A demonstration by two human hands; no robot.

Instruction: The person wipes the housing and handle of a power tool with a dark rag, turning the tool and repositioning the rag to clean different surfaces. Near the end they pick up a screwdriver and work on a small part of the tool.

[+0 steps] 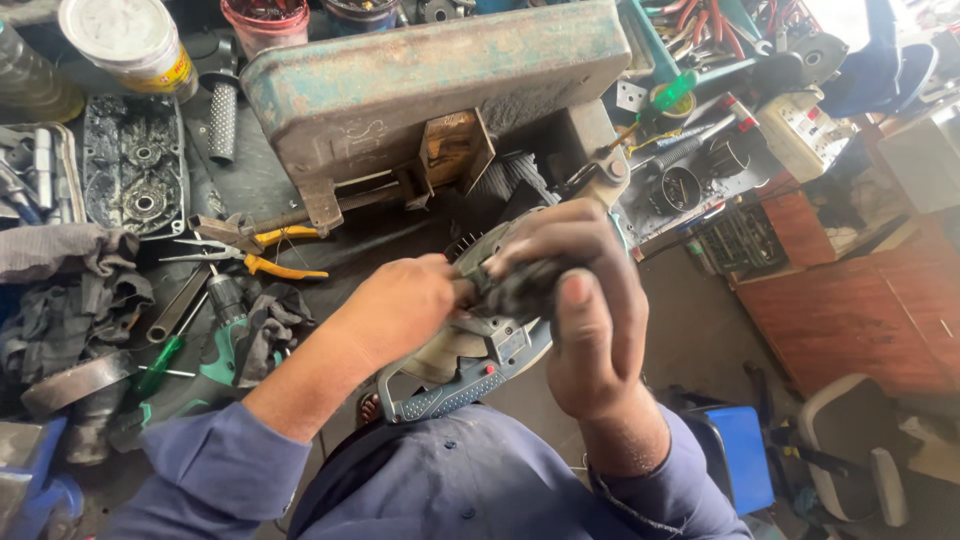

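**Fingers clamped on power tool, both hands**

Fingers [560, 235] of right hand [585, 310] curled tight over top of a grey power tool [480, 350], thumb pointing down toward camera. Left hand [400, 305] closed on same tool from other side, knuckles up; fingertips hidden, so exact grip pt not visible. Tool held in air at chest level, above front edge of bench [250, 180], handle w/ red button hanging below hands.

Behind hands: worn green metal housing [440, 80] sitting tilted on bench. Left of it: yellow-handled pliers [250, 262], green-handled screwdriver [160, 362], dark rags [70, 300], black gear cover plate [135, 165] lying flat. White tub [125, 40] at top left corner. Blue stool [740, 455] on floor, lower right. Both sleeves blue.
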